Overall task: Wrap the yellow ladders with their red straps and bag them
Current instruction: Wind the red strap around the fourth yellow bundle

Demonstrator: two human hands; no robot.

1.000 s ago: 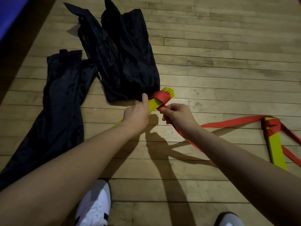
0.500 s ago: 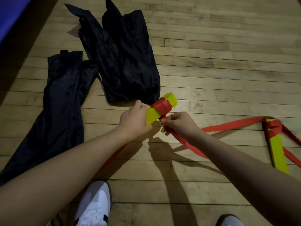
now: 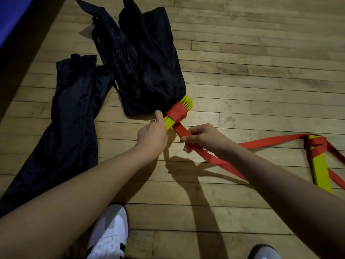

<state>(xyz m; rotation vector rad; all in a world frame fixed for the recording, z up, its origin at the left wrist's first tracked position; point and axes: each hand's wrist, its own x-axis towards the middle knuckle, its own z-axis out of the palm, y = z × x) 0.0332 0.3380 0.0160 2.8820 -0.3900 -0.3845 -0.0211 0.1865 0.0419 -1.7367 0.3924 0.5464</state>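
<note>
The left hand (image 3: 152, 136) grips a bundled yellow ladder (image 3: 183, 107) above the floor (image 3: 242, 71), thumb up along it, beside a black bag (image 3: 145, 68). The right hand (image 3: 203, 137) pinches the red strap (image 3: 261, 142) already wound round the bundle. A second ladder (image 3: 322, 172) lies strapped at right, another bag (image 3: 74, 109) at left.

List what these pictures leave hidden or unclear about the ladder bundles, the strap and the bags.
- Held ladder bundle, head view: its near part is hidden by the left hand.
- Red strap: part passes behind the right hand and forearm.
- Second ladder bundle: the strap's far end is cut off by the right edge.
- Black bags: contents cannot be told; the fabric is dark.
</note>
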